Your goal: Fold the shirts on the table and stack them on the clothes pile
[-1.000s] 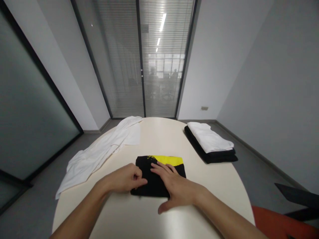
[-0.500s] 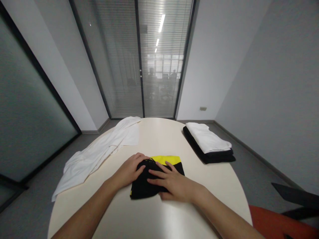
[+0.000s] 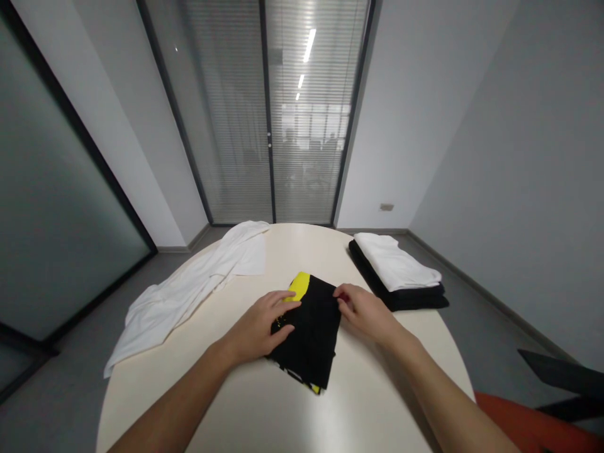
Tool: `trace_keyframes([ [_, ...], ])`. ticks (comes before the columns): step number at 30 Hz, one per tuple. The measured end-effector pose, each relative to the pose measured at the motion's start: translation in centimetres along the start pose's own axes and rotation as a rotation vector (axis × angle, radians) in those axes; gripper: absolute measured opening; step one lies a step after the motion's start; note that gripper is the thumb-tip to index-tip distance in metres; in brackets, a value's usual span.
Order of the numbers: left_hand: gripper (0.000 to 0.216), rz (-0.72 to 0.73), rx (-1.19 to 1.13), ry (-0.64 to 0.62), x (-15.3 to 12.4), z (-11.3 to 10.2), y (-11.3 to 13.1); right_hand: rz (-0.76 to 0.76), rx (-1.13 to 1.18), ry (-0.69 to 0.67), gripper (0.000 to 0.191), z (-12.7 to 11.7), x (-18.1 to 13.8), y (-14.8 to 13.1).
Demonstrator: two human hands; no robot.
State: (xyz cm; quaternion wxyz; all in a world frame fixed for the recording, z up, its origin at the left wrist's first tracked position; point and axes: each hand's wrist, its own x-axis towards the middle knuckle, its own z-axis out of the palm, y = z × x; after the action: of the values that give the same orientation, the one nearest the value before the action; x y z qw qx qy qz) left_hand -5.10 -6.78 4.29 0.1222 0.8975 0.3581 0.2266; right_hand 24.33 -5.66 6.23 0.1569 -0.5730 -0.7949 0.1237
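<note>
Shirt: a folded black shirt with a yellow patch at its far left corner lies on the round table, turned at an angle, just in front of the person — between the two hands.
Left hand: the left hand lies palm down on the shirt's left edge, fingers spread flat and reaching over the yellow patch; it presses on the cloth and grips nothing.
Right hand: the right hand is at the shirt's far right corner, fingers curled in toward the thumb and touching the cloth edge — whether it truly pinches the cloth I cannot tell.
White cloth: a loose white garment sprawls over the table's left side, hanging off the rim, well apart from the shirt.
Stack: a folded white piece on top of a folded black one sits at the table's far right, near the right hand but not touching it.
Room: glass doors with blinds stand beyond the table; an orange seat shows at lower right.
</note>
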Motion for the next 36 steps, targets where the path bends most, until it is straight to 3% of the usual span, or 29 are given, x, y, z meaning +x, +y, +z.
trace_keyframes([
  [3,0.068,-0.038,0.008,-0.172,-0.5,0.7,-0.6,0.361,-0.100,-0.018,0.066,0.4,-0.1,-0.6],
  [5,0.070,-0.057,0.000,-0.258,-0.8,1.0,-0.8,0.386,-0.087,-0.119,0.076,0.9,-0.3,-0.9],
  [9,0.070,-0.061,-0.015,-0.224,-1.0,0.9,-0.4,0.280,0.065,-0.186,0.053,2.3,-0.4,-0.7],
  [12,0.054,-0.035,-0.021,-0.138,-0.7,0.6,0.5,0.260,0.150,-0.140,0.032,3.3,0.1,-0.2],
  [16,0.034,-0.017,-0.065,-0.069,0.0,0.5,1.4,0.299,0.157,-0.056,0.017,3.5,1.2,0.8],
  [19,0.030,-0.007,0.013,-0.038,0.2,0.9,1.4,0.343,0.180,-0.028,0.030,3.1,1.5,0.9],
  [22,0.048,0.009,0.130,-0.061,0.1,1.4,1.0,0.380,0.121,-0.091,0.053,2.8,1.2,0.2],
  [26,0.061,0.016,0.141,-0.199,-0.3,1.9,0.2,0.352,0.015,-0.141,0.039,2.9,0.6,-1.0],
  [30,0.070,-0.008,0.127,-0.170,-0.5,2.4,-0.5,0.304,0.109,-0.087,0.030,1.9,0.8,-1.5],
  [36,0.071,-0.120,0.096,-0.244,-1.0,2.8,-1.5,0.239,0.076,0.128,0.032,-3.9,3.2,0.1],
])
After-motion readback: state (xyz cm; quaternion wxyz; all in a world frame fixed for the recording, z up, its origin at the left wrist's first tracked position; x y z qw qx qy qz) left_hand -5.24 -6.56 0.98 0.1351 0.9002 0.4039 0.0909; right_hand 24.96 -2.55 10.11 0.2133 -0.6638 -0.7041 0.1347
